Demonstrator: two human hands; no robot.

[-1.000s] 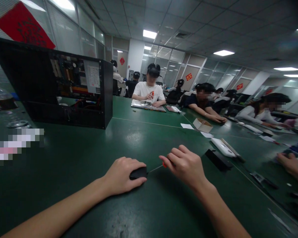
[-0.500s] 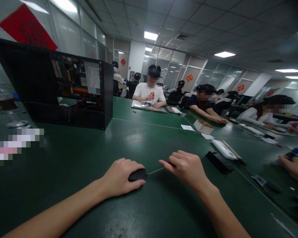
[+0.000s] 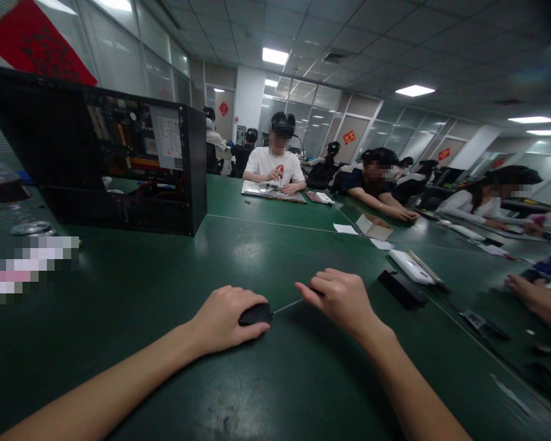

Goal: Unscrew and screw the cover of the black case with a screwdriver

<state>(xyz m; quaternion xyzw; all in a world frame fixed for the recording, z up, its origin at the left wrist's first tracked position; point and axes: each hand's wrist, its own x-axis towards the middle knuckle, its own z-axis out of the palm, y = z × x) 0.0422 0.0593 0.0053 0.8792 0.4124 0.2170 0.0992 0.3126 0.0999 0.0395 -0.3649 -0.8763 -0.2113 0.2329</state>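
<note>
An open black metal computer case (image 3: pixel 119 165) stands on the green table (image 3: pixel 257 245); a small cardboard box (image 3: pixel 374 226) lies further right

Dark green table (image 3: pixel 174 288) — a black small part (image 3: pixel 255 314), a black computer case (image 3: pixel 119 165), red wall decoration (image 3: pixel 32 40).

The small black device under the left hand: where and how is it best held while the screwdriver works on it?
Probably as the left hand has the small black device: palm from above, fingers along its sides. It lies flat and low on the table, and the screwdriver meets its right end.
</note>
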